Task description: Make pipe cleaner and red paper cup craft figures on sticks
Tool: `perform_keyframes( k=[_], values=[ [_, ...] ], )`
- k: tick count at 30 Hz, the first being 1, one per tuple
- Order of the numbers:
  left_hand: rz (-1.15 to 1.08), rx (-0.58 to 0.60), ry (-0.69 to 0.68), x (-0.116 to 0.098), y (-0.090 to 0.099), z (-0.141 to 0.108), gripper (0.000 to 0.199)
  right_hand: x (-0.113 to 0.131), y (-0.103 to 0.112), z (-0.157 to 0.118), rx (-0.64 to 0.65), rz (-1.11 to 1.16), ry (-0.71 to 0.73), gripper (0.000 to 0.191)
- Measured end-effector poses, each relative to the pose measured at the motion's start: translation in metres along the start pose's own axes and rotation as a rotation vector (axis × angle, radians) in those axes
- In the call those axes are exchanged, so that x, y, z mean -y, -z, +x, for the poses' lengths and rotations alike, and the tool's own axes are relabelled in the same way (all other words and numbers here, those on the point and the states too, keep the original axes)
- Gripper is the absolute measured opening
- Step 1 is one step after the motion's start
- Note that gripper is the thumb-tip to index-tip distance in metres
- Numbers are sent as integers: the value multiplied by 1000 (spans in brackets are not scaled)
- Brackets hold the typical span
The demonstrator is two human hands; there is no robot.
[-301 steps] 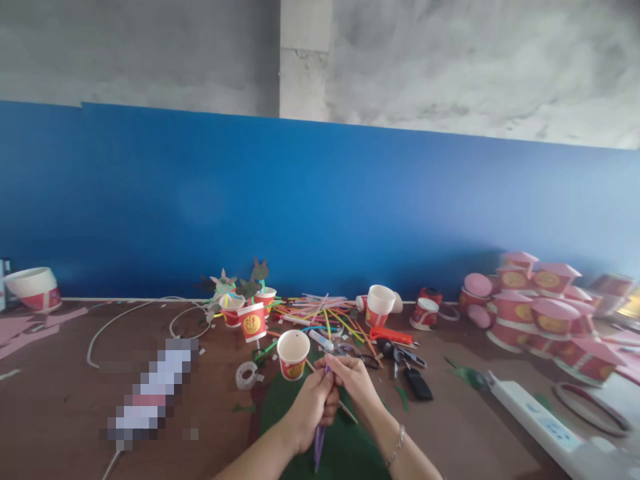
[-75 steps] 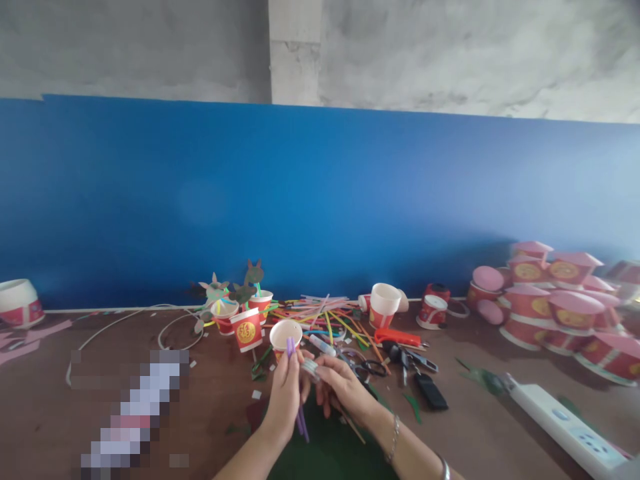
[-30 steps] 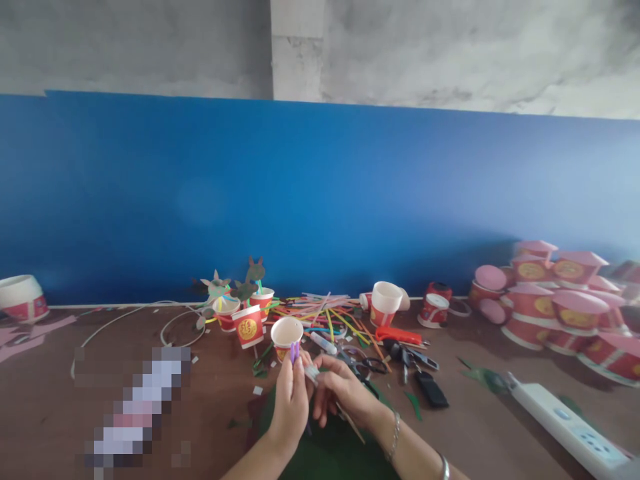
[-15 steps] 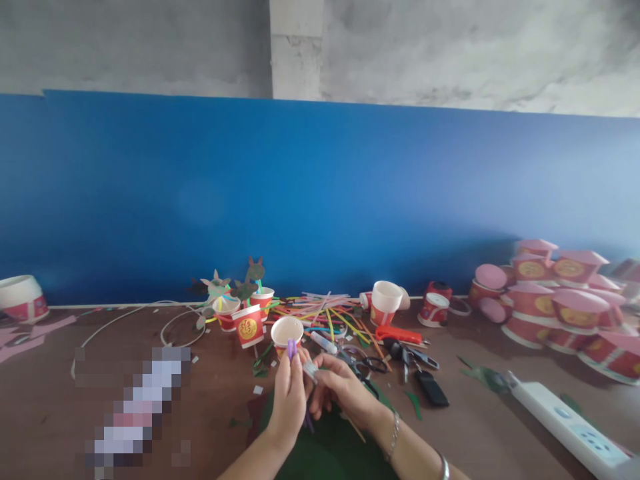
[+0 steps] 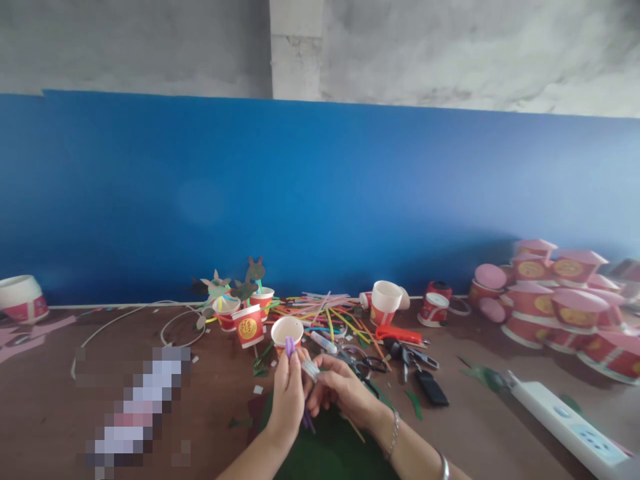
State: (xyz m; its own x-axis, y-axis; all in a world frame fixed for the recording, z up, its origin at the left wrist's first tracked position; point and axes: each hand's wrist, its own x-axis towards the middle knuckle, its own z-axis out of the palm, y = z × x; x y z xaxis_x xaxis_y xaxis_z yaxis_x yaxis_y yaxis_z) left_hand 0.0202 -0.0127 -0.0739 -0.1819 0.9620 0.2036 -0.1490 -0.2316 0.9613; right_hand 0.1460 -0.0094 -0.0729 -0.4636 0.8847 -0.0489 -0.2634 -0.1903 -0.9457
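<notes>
My left hand [image 5: 287, 397] pinches purple straws [image 5: 290, 345] between thumb and fingers. Their tops stick up above the thumb, and the lower ends [image 5: 308, 421] show below the hand. My right hand [image 5: 343, 387] is closed close beside it, thumb and finger on a small whitish, see-through strip [image 5: 310, 369] that looks like tape. Whether the strip touches the straws is hidden by the fingers. Just beyond both hands stands a red and white paper cup [image 5: 287, 327], its mouth upward. Dark green paper [image 5: 330, 457] lies beneath the hands.
Loose coloured straws [image 5: 320, 307] lie along the blue panel [image 5: 320, 200]. Right of the hands are scissors [image 5: 375, 363], a red box cutter [image 5: 399, 334] and keys [image 5: 406, 367]. Stacked cup crafts [image 5: 555, 303] and a power strip [image 5: 570, 420] are farther right. Animal-topped cups [image 5: 225, 312] stand left.
The purple straws in my left hand have shifted and tipped slightly left. Both hands keep their hold, and the things on the table have not moved.
</notes>
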Motion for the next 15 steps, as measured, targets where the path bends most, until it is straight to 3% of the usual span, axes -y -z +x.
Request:
perform_keyframes(
  k=[4,15],
  values=[
    [34,36,5,-2,0,0,53,-2,0,0,3,-8,3,28],
    [59,31,-59,-7,-1,-1,49,-2,0,2,-18,-27,4,18]
  ],
)
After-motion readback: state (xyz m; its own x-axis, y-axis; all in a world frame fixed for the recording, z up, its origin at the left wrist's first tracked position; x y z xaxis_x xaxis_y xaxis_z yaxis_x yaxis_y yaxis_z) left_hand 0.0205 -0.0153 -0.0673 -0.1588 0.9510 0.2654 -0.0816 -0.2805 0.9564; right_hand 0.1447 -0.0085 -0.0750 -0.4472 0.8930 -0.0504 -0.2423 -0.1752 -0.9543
